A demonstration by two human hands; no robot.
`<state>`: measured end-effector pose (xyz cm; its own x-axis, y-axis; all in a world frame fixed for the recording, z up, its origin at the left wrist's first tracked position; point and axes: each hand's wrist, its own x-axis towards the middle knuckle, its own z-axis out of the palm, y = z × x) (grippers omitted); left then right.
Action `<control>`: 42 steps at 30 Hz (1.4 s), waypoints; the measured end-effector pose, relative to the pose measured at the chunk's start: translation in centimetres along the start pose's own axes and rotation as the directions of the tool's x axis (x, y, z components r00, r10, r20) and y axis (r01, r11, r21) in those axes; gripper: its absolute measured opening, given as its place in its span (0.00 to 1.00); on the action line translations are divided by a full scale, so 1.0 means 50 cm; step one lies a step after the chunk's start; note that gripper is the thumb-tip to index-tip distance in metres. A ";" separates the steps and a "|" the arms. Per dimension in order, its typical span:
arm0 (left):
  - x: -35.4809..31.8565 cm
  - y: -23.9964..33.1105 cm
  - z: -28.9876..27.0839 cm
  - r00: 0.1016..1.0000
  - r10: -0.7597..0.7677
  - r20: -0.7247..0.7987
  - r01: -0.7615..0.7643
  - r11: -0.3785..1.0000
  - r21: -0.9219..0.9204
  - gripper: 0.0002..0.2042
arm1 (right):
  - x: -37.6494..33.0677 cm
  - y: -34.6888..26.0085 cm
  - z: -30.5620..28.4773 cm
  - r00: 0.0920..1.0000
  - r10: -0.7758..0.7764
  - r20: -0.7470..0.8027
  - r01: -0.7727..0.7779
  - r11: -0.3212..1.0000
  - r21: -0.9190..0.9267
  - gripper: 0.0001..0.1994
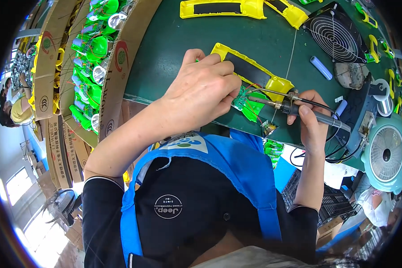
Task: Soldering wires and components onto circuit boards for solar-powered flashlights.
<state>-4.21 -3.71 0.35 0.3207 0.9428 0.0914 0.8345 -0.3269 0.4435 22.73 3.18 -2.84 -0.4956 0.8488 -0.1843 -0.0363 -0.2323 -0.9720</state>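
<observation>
My left hand (pixel 201 91) is bearing down, fingers curled and pinching the green circuit board (pixel 248 103) against the near edge of the desk (pixel 174 44), while my right hand (pixel 310 123) is closed around the soldering iron (pixel 299 108), pen-style, its tip pointing left at the board. Biggest thing first: the green desk itself, with a cardboard box of green lamp parts (pixel 91 58) off its left edge and a round wire-guarded fan (pixel 332 31) at the far right corner. Next down, the yellow housing (pixel 250 69) lies at an angle just beyond my left fingers, reaching to the near edge, the board sitting at its near end with thin wires running into it. Further yellow shells (pixel 236 8) line the far edge. A pale blue cylinder (pixel 320 68) rests near the fan. I'd judge the housing light, stiff and smooth, best held by its long rims; the board looks light and fragile, so edges only, clear of the wires and the hot tip.
</observation>
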 end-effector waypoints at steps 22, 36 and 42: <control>-0.004 -0.003 0.007 0.999 -0.033 -0.042 0.031 0.998 -0.053 0.05 | -0.003 0.008 -0.008 0.983 -0.134 0.122 0.158 0.964 -0.214 0.15; -0.001 -0.005 0.008 0.999 -0.040 -0.020 0.039 0.998 -0.058 0.05 | -0.026 0.023 -0.009 0.989 -0.107 -0.097 0.105 0.994 -0.026 0.18; 0.004 -0.014 -0.012 1.000 -0.006 0.016 0.009 0.981 -0.192 0.05 | -0.019 0.028 -0.003 0.967 -0.178 -0.182 0.191 0.980 0.054 0.17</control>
<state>-5.00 -3.26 0.58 0.3231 0.9434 0.0746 0.7358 -0.3000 0.6072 23.28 2.10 -4.05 -0.3145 0.9487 -0.0316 -0.1768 -0.0913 -0.9800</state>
